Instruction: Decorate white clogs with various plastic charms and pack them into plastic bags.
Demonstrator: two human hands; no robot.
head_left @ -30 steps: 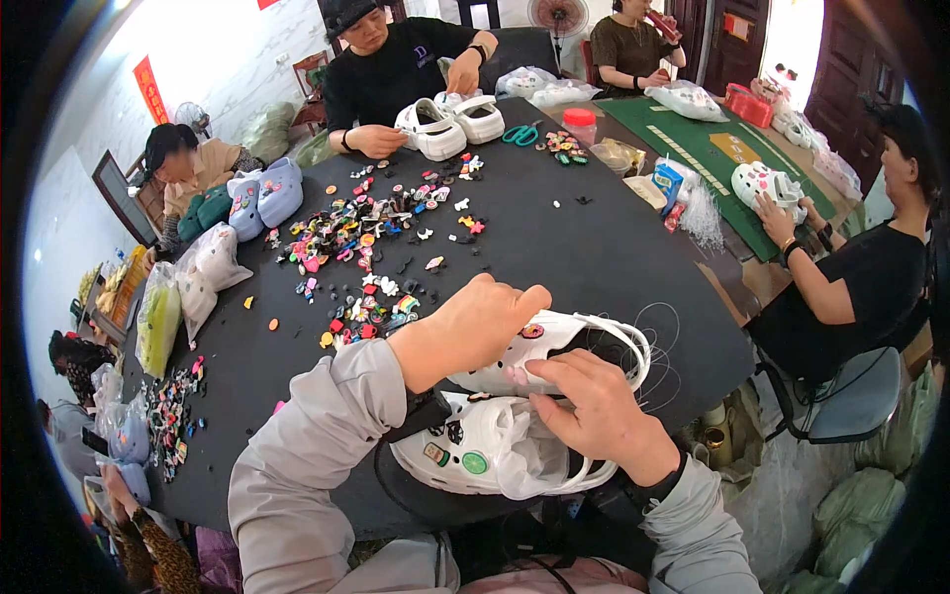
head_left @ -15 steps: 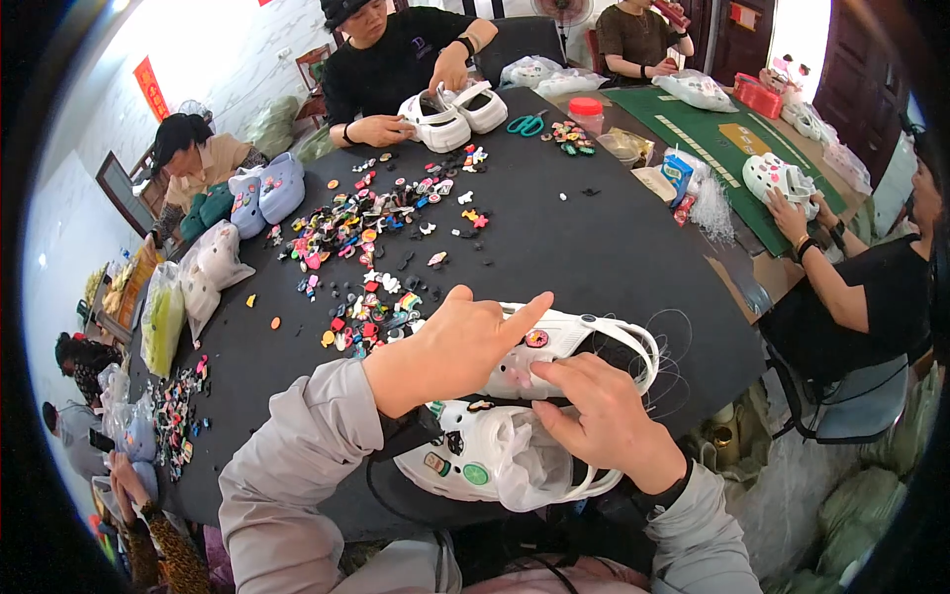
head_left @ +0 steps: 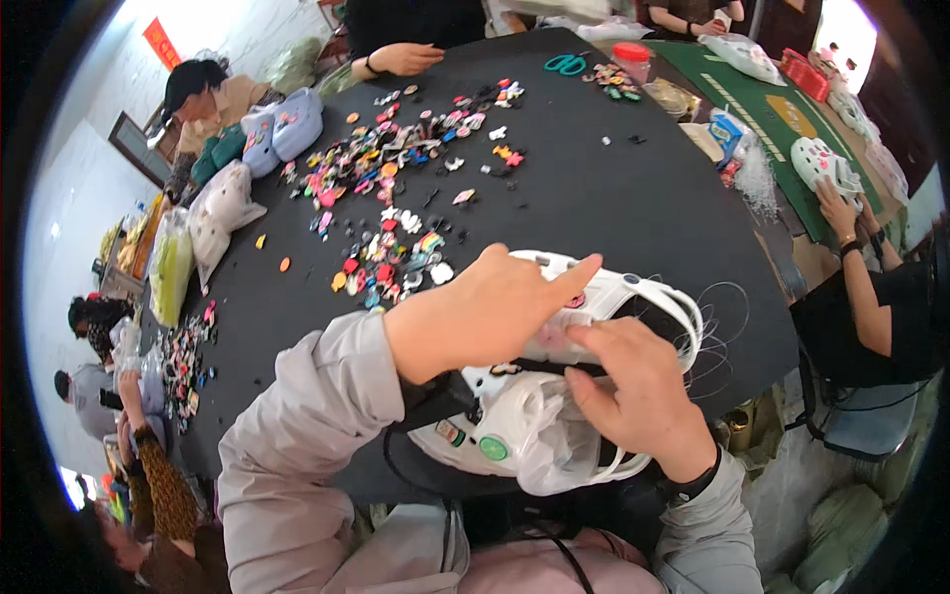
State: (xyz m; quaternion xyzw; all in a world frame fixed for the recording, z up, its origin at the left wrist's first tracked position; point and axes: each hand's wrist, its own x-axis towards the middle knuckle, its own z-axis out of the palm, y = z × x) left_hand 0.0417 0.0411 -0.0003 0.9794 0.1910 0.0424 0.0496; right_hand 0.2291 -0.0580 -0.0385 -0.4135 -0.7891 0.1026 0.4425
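- The far white clog point(head_left: 616, 293) was set on the tabletop point(head_left: 614, 188) just in front of the person, its toe mostly covered by the left hand point(head_left: 460, 322) and its opening and heel strap turned to the right.
- The left hand was laid over that toe, with its forefinger stretched out to the right and its other fingers curled under.
- The right hand point(head_left: 648, 396) was held over the side of the same clog, its fingertips placed beside a pale pink charm point(head_left: 547, 340) — the thumb was kept apart from the forefinger.
- Whether either grip was clamped on anything could not be told, since the inner sides of the fingers were largely hidden.
- Nearer the body, the near white clog point(head_left: 465, 458) was placed alongside, decorated with a round green charm point(head_left: 493, 448) and a bottle-shaped charm point(head_left: 450, 433); translucent wrapping point(head_left: 554, 455) was bunched at its opening.
- Thin strands point(head_left: 720, 317) were looped beside the heel strap of the far white clog.
- Farther off, small coloured charms point(head_left: 386, 158) were scattered widely, with teal scissors point(head_left: 566, 64) and a red-lidded jar point(head_left: 631, 61) set beyond them.
- Lavender clogs point(head_left: 297, 124) were stood at the left — and at the right a spotted clog point(head_left: 819, 161) was held in a co-worker's hands point(head_left: 843, 213).
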